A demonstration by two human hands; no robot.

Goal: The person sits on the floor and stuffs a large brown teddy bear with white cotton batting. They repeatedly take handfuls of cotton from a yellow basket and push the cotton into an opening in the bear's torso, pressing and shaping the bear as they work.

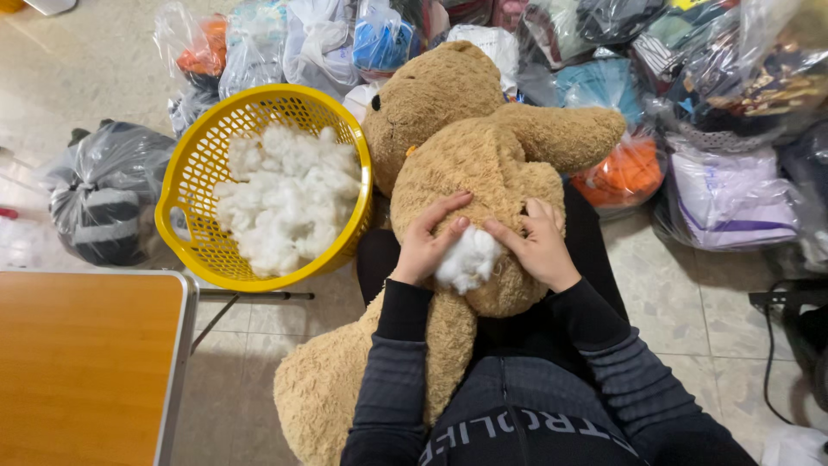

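A big tan teddy bear point(466, 164) lies across my lap, its head far from me and one arm stretched out to the right. My left hand point(424, 246) rests on the bear's body with the fingers curved over the plush, its thumb against a clump of white stuffing point(468, 259) that bulges out of the bear. My right hand point(539, 246) presses on the bear just right of that clump, fingertips touching the stuffing; both hands pinch around it rather than lying flat. To the left, just beside the bear's head, stands a yellow plastic basket point(194, 173) partly filled with more white fluff. Near left is the corner of a wooden surface point(82, 362). Clear bags of clothing point(724, 190) crowd the floor on the far side and to the right.
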